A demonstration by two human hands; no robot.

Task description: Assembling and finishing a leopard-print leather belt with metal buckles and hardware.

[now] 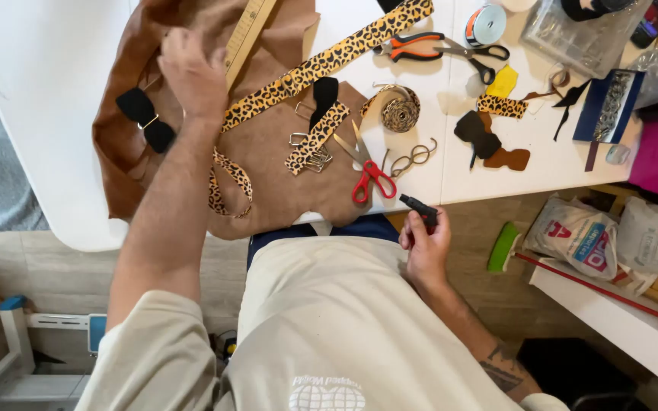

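Left hand: the left hand (192, 72) is seen stretched out to eleven o'clock, laid palm-down on the brown leather piece (268, 164); its grip is spread flat, nothing pinched.
Right hand: the right hand (426, 247) is held close to the body at four o'clock, just off the worktop edge; its grip is pressed around a small black tool (419, 207), whose tip points up toward ten o'clock.
Leather: the brown leather piece is spread over the white worktop (55, 114), its lower edge hanging over the rim.
Ruler: a wooden ruler (247, 34) is seen at twelve o'clock, just beside the left hand, lying on the leather.
Leopard strap: a long leopard-print strap (329, 59) is laid slantwise from the leather up toward one o'clock; a shorter looped one (230, 183) lies by the forearm.
Black bow: a black bow-shaped piece (145, 119) is spotted at nine o'clock of the left hand, on the leather.
Red scissors: red-handled scissors (365, 171) are lying near the worktop edge, just above the black tool, apart from it.
Orange pliers: orange-handled pliers (414, 47) are seen at one o'clock, touching black-handled scissors (481, 59).
Tape roll: a leopard-print roll (400, 113) is set between the red scissors and the pliers.
Floor: two printed sacks (618, 236) are lying at three o'clock, below the worktop.
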